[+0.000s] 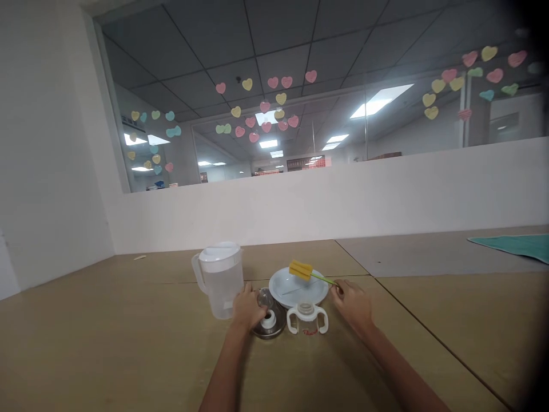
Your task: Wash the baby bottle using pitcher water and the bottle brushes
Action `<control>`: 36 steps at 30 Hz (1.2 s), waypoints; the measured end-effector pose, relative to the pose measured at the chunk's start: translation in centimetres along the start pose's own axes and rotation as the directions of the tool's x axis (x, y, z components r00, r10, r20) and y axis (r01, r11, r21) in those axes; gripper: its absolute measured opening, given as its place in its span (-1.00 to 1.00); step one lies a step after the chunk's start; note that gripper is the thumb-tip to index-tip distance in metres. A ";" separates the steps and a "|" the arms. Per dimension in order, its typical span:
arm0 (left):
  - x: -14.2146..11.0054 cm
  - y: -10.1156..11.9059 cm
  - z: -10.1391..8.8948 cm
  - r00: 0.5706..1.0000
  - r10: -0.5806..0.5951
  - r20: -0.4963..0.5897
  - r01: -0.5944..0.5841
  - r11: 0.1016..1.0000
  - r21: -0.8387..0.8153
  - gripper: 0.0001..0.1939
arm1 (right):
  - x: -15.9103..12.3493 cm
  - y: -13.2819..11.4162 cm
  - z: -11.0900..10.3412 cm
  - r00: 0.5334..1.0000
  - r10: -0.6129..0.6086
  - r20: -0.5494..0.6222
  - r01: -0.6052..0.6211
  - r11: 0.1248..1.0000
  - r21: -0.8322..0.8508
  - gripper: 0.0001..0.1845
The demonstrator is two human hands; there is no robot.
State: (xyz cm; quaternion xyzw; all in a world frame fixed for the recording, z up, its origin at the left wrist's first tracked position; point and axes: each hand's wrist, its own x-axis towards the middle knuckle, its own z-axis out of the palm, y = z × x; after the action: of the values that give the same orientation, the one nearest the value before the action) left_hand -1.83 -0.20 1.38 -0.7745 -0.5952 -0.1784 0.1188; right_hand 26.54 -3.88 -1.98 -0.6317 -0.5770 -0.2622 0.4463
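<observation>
My right hand (pixel 352 304) pinches the green handle of a bottle brush with a yellow sponge head (pixel 301 270). The sponge is held above a white plate (pixel 278 290), on which a thin straight piece lies. My left hand (pixel 247 309) is at the left edge of a round metal tray (pixel 274 330), fingers and thumb apart, right beside a clear dome-shaped cap (pixel 265 297). A white bottle collar (pixel 269 319) sits on the tray near my thumb. A clear baby bottle with two white handles (pixel 306 320) stands upright, uncapped, between my hands.
A lidded translucent pitcher (pixel 223 280) stands behind my left hand. At the far right lies a green cloth (pixel 518 246). A small flat pale piece (pixel 139 257) rests at the back left. A low white wall (pixel 300 212) with windows borders the table (pixel 128 343).
</observation>
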 end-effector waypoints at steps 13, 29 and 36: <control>0.2 -0.2 0.8 0.995 0.077 0.058 -0.063 0.975 -0.212 -0.83 | 0.0 -0.1 -0.2 0.996 0.064 0.062 -0.063 0.998 -0.013 -0.68; -0.3 0.9 0.8 0.962 0.269 0.049 -0.251 0.940 -0.232 -0.88 | 0.0 0.5 -0.1 0.996 0.069 0.064 -0.068 0.997 -0.025 -0.67; 0.1 -0.1 0.0 0.972 0.232 0.032 -0.202 0.900 -0.385 -0.79 | 0.2 0.5 -0.4 0.995 0.082 0.055 -0.080 0.996 -0.032 -0.66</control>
State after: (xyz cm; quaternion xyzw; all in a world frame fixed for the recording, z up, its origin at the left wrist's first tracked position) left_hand -1.87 -0.05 1.43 -0.8506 -0.4634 -0.2456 -0.0371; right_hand 27.10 -4.09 -1.75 -0.6683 -0.5592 -0.2347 0.4308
